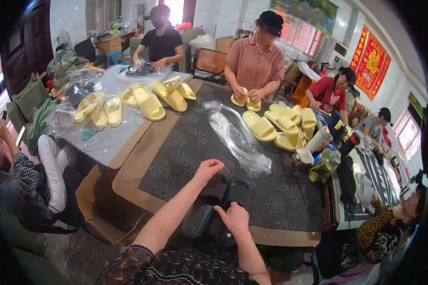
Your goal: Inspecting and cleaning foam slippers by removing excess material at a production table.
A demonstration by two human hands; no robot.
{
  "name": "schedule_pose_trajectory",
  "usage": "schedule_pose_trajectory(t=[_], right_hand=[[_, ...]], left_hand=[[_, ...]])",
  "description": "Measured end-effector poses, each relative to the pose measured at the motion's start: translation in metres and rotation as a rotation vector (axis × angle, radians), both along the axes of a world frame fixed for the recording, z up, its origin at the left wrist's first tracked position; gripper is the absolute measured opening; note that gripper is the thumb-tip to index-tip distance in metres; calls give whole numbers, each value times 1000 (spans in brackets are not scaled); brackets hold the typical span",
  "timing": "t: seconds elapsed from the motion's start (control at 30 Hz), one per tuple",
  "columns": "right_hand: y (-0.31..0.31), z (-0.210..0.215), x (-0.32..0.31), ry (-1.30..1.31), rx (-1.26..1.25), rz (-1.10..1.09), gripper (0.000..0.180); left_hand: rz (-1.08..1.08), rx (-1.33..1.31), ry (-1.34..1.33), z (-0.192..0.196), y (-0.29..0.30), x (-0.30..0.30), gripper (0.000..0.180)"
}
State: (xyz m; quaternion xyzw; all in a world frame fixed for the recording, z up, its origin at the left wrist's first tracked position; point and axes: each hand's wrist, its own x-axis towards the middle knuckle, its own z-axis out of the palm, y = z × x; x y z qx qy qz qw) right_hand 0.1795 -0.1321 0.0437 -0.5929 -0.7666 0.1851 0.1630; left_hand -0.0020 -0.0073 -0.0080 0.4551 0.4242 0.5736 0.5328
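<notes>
A pair of black slippers [203,205] is in front of me at the near edge of the table. My right hand [234,219] grips the right-hand slipper [238,191], its thumb pointing left across the strap. Just above the slippers' far ends, my left hand [210,170] is closed in a pinch. Something thin shows at its fingertips, too fine to name. Beyond the hands lies a bundle of clear plastic bags [233,137].
Yellow slippers [261,126] are heaped at the right, where a co-worker [255,57] handles a pair. More yellow slippers [150,102] and plastic bags lie at the left. Bottles [324,166] crowd the right edge. An open cardboard box [97,199] stands below the table's left side.
</notes>
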Motion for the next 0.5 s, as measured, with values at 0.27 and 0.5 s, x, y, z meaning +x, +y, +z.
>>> schedule_pose_trajectory(t=[0.27, 0.5], right_hand=[[19, -33, -5, 105, 77, -81, 43], [21, -43, -1, 159, 51, -151, 41]], left_hand=[[-38, -9, 225, 4, 21, -41, 23], [634, 200, 974, -10, 89, -208, 37]])
